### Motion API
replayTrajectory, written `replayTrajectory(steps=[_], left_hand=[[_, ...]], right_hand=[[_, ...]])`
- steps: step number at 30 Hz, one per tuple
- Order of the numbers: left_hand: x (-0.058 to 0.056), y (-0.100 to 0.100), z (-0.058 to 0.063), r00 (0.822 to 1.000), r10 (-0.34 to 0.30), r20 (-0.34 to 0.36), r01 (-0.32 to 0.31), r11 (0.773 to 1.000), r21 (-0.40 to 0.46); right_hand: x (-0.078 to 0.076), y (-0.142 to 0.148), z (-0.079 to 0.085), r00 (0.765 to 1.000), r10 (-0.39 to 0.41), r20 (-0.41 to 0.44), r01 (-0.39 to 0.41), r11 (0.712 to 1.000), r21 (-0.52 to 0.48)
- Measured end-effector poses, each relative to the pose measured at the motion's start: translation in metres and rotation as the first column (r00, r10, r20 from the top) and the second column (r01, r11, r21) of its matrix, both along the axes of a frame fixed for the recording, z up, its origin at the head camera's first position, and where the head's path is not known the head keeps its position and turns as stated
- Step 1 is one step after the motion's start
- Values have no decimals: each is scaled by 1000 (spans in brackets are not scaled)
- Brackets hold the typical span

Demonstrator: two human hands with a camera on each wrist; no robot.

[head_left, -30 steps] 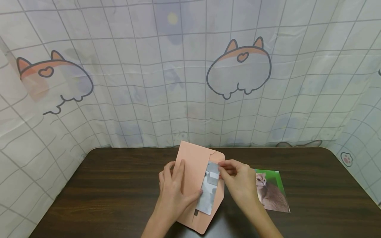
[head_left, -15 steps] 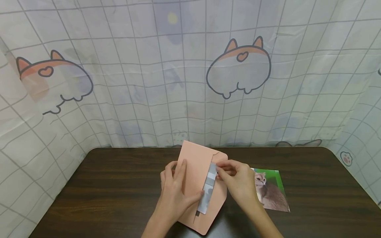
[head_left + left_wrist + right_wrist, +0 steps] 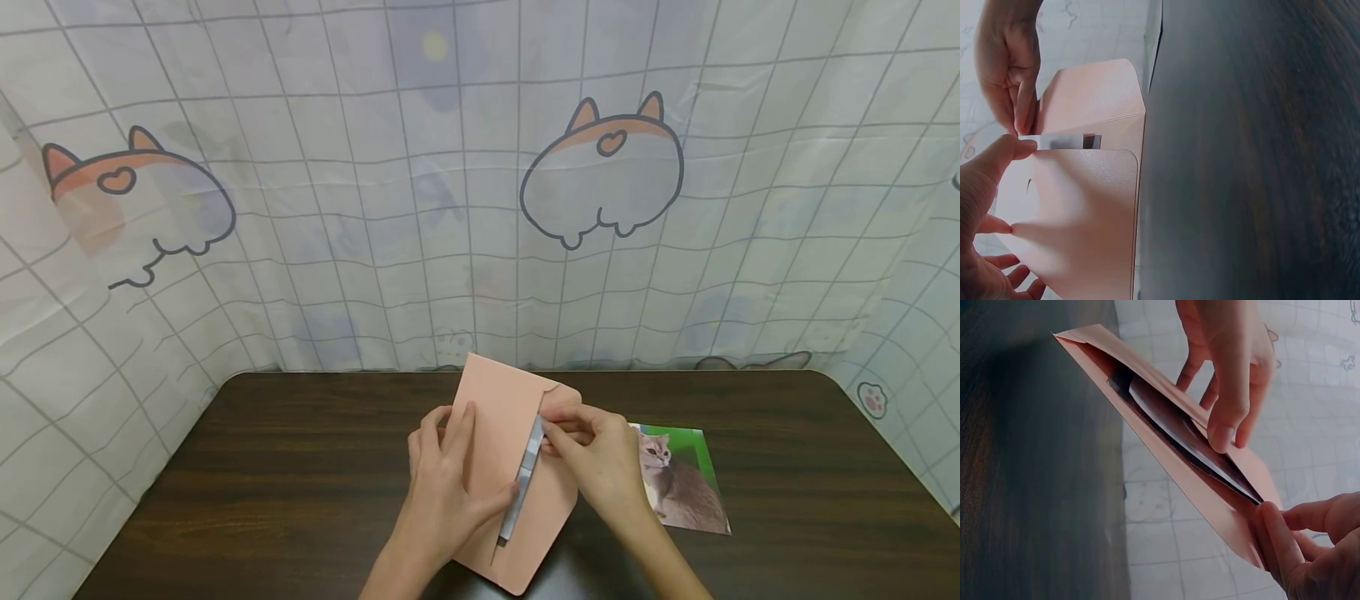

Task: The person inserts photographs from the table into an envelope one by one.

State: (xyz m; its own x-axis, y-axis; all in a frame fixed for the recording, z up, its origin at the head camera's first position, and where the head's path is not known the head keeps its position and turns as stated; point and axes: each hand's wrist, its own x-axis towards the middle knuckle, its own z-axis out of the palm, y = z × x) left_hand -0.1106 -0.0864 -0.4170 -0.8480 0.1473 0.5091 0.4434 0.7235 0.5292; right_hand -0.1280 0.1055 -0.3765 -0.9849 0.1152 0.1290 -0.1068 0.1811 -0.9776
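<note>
A pink envelope (image 3: pixel 495 408) is held tilted above the table, its flap folded out to the right. My left hand (image 3: pixel 442 483) grips the envelope's left side, thumb lying across the front at the opening. Out of that opening shows a narrow strip of a grey-and-white photo card (image 3: pixel 531 454). My right hand (image 3: pixel 603 454) pinches the upper end of this strip between thumb and fingers. Seen from the right wrist, the pocket gapes with the photo card (image 3: pixel 1166 419) largely inside. A darker edge (image 3: pixel 1092 142) sits beside it in the left wrist view.
A photo of a cat on green (image 3: pixel 686 483) lies on the dark wooden table (image 3: pixel 300 483), right of the envelope and partly behind my right forearm. A white grid-patterned curtain (image 3: pixel 360 208) hangs behind the table and at both sides.
The photo card has slid left, deeper into the envelope, so its visible strip has become much narrower. The envelope and left hand have shifted slightly right.
</note>
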Motion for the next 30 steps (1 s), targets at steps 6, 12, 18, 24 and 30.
replayTrajectory(steps=[6,12,18,24,30], left_hand=[[0,1,-1,1000,-7,-28,7,1000,0],[2,1,1,1000,-11,-28,11,1000,-2],[3,1,2,999,-12,-30,12,1000,-3],[4,1,4,999,-20,-32,20,1000,-3],[4,2,4,999,-18,-31,18,1000,15]], right_hand=[[1,0,1,1000,-8,12,8,1000,-9],[2,0,0,1000,-11,6,12,1000,-18],[2,0,1,1000,-13,-5,13,1000,-21],[1,0,0,1000,-13,-19,12,1000,-21],[1,0,-1,999,-14,-29,14,1000,-22]])
